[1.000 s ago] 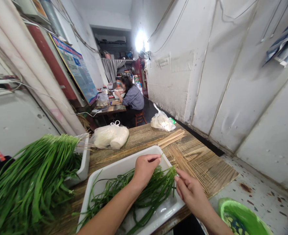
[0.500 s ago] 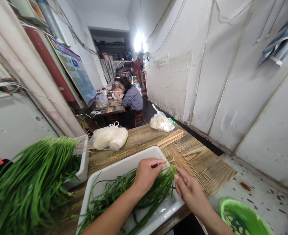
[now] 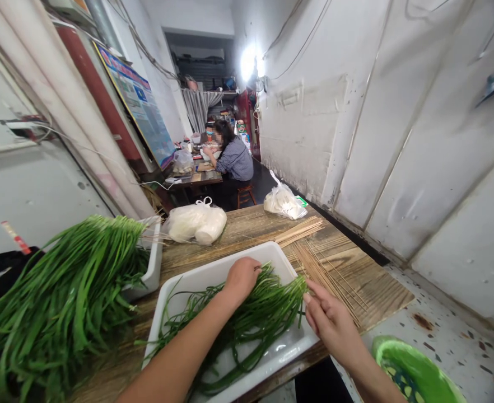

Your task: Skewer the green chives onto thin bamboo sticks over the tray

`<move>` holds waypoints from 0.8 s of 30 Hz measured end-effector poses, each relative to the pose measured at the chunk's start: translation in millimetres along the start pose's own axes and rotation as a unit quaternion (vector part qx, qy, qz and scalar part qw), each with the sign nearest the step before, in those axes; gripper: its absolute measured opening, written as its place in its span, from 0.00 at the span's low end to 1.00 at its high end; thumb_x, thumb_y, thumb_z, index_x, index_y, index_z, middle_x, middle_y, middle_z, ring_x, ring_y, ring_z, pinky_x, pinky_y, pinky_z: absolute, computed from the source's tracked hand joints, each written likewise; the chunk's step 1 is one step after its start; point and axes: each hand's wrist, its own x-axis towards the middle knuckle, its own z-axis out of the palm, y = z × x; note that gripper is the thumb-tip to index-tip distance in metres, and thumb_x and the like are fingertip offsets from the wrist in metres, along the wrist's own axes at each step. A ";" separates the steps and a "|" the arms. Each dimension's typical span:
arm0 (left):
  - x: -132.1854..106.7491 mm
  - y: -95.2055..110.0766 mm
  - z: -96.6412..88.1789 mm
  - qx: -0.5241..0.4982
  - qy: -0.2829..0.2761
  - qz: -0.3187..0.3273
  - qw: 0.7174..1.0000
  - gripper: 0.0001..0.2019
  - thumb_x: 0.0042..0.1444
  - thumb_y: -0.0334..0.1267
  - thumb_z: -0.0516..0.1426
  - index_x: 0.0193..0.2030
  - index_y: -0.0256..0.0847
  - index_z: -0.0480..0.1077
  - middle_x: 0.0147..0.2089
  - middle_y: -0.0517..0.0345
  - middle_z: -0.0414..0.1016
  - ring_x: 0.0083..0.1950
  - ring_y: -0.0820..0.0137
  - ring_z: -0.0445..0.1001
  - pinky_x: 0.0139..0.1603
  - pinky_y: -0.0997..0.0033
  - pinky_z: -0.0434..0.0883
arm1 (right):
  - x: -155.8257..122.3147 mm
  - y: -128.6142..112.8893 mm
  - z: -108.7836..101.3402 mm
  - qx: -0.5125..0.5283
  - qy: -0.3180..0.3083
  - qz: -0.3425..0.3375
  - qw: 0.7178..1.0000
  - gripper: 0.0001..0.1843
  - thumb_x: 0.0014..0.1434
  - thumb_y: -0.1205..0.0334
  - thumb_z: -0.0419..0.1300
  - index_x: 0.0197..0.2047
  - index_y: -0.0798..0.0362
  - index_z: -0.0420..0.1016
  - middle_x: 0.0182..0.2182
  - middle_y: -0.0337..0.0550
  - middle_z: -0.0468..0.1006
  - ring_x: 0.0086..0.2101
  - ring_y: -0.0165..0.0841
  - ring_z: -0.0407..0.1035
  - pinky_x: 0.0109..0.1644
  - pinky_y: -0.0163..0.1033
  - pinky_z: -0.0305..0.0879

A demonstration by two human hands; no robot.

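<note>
On a wooden table (image 3: 247, 226) sits a white tray (image 3: 196, 280) of chives (image 3: 255, 313). The left hand (image 3: 242, 278) presses curled on them inside the tray; the right hand (image 3: 333, 324) pinches their tips at the tray's right edge.

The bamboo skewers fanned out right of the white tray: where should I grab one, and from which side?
Take a single loose skewer at its near end, coming from above on the right-hand side. They lie flat on the wooden table, fanned apart nearer you, so that end is likely easiest to pinch singly.
</note>
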 end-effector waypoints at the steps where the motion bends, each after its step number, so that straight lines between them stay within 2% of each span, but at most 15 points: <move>1: 0.8 -0.7 5.7 0.020 -0.005 -0.002 1.000 0.12 0.52 0.34 0.52 0.38 0.39 0.76 0.42 0.47 0.77 0.46 0.63 0.72 0.49 0.69 0.63 | 0.0 0.2 -0.2 -0.002 -0.001 -0.001 1.000 0.24 0.62 0.55 0.49 0.56 0.62 0.60 0.15 0.28 0.55 0.17 0.24 0.50 0.20 0.30 0.48; 4: 3.0 1.9 18.4 0.036 -0.011 -0.001 0.999 0.13 0.54 0.33 0.50 0.37 0.39 0.75 0.41 0.47 0.76 0.44 0.62 0.71 0.47 0.68 0.63 | -0.2 0.1 -0.5 -0.012 0.001 -0.002 1.000 0.24 0.62 0.54 0.49 0.55 0.63 0.60 0.15 0.28 0.55 0.16 0.25 0.51 0.20 0.30 0.49; 8: 5.7 6.6 27.6 0.045 -0.030 0.001 0.999 0.11 0.53 0.35 0.52 0.32 0.39 0.75 0.36 0.48 0.76 0.41 0.62 0.72 0.43 0.68 0.64 | -0.8 -0.8 -0.7 -0.023 0.000 -0.004 1.000 0.25 0.61 0.54 0.49 0.55 0.63 0.60 0.15 0.29 0.57 0.17 0.25 0.52 0.20 0.31 0.50; 11: 7.0 8.6 26.0 0.045 -0.031 -0.003 0.999 0.10 0.53 0.34 0.52 0.29 0.38 0.75 0.35 0.48 0.75 0.40 0.63 0.71 0.41 0.68 0.64 | -0.8 -1.8 -1.0 -0.023 -0.003 -0.003 1.000 0.25 0.61 0.54 0.49 0.55 0.63 0.61 0.15 0.29 0.56 0.16 0.25 0.52 0.20 0.31 0.50; 14: 6.5 14.1 14.8 0.025 -0.008 0.009 1.000 0.11 0.54 0.34 0.51 0.30 0.40 0.75 0.35 0.51 0.75 0.39 0.66 0.71 0.41 0.70 0.64 | -0.4 -2.6 -1.1 -0.016 -0.004 0.000 1.000 0.25 0.61 0.53 0.49 0.56 0.63 0.61 0.15 0.29 0.56 0.16 0.25 0.52 0.19 0.31 0.49; 16: 4.0 21.8 5.0 -0.046 0.034 0.028 0.998 0.10 0.53 0.35 0.52 0.32 0.41 0.76 0.35 0.54 0.76 0.38 0.68 0.71 0.42 0.72 0.64 | -0.4 -2.9 -1.0 -0.009 -0.009 0.000 1.000 0.25 0.61 0.54 0.49 0.55 0.63 0.61 0.15 0.29 0.56 0.17 0.25 0.51 0.19 0.31 0.48; 18: -0.9 32.0 -3.6 -0.168 0.065 0.031 0.983 0.10 0.51 0.36 0.54 0.33 0.41 0.76 0.34 0.57 0.77 0.37 0.69 0.72 0.41 0.72 0.66 | -0.3 -3.2 -0.5 -0.001 -0.013 -0.003 1.000 0.24 0.62 0.54 0.49 0.55 0.62 0.61 0.15 0.29 0.55 0.17 0.24 0.51 0.20 0.31 0.48; 21: -10.4 47.7 -11.8 -0.344 0.044 -0.010 0.938 0.10 0.49 0.38 0.55 0.35 0.39 0.77 0.34 0.56 0.79 0.36 0.67 0.74 0.39 0.72 0.68 | 0.2 -4.0 0.4 0.009 -0.014 -0.006 1.000 0.23 0.62 0.55 0.49 0.55 0.61 0.62 0.15 0.28 0.53 0.17 0.24 0.51 0.20 0.30 0.47; 24: -16.9 57.4 -15.5 -0.438 0.037 -0.061 0.896 0.12 0.45 0.38 0.59 0.37 0.37 0.76 0.37 0.54 0.79 0.39 0.65 0.75 0.42 0.70 0.69 | 1.3 -4.1 1.0 0.015 -0.014 -0.004 1.000 0.23 0.62 0.56 0.49 0.55 0.61 0.61 0.15 0.28 0.53 0.17 0.24 0.50 0.19 0.30 0.47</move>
